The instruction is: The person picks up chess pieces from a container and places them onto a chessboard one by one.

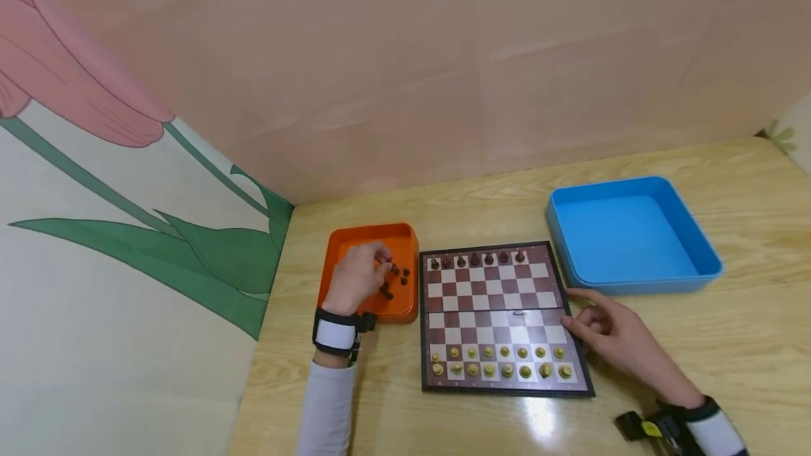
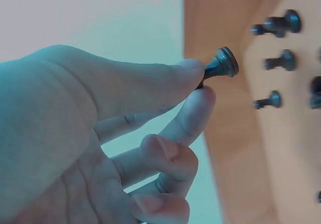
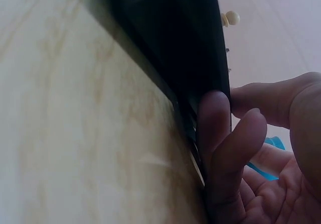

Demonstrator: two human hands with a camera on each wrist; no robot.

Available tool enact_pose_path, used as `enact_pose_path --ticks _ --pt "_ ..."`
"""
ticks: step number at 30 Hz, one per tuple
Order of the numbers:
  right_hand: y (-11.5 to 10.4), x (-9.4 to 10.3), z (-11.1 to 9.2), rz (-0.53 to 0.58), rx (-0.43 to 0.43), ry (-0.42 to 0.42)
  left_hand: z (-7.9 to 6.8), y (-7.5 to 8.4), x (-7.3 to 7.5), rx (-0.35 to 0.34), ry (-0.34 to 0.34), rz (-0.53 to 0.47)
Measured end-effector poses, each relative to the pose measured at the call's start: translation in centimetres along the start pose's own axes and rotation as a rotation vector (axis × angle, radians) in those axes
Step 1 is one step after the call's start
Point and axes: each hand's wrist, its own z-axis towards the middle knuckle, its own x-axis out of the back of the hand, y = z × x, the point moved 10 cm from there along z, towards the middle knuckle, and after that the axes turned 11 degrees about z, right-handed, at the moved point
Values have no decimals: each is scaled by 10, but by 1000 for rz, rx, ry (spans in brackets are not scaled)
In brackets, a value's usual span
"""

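Note:
My left hand (image 1: 357,276) is over the orange tray (image 1: 334,245), pinching a dark chess piece (image 2: 223,63) between thumb and index finger. The piece's round base points away from the fingertips, which hide its top. Several more dark pieces (image 2: 281,61) lie in the tray. Beside it, the chessboard (image 1: 494,301) lies unfolded, with a row of dark pieces (image 1: 475,260) along its far side and two rows of gold pieces (image 1: 507,370) along the near side. My right hand (image 1: 617,333) grips the board's right edge, thumb on top and fingers against the dark side (image 3: 175,43).
A blue tray (image 1: 633,283) stands behind my right hand, close to the board's far right corner. The wood-grain table (image 1: 747,343) meets a pinkish wall covering (image 1: 443,90) at the back and a flower-patterned one at the left.

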Motion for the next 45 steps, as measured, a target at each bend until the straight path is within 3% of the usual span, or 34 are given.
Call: enact_pose_path --ticks 7,15,31,45 --pt "0 2 -1 -2 7 8 2 33 22 -138 33 3" --pt "-2 1 -1 3 13 10 4 74 30 -236 27 -30" --pt "-10 2 -5 -24 58 32 13 142 19 -410 61 -11" --pt "-12 1 -7 -17 57 23 25 200 -6 -533 21 38"
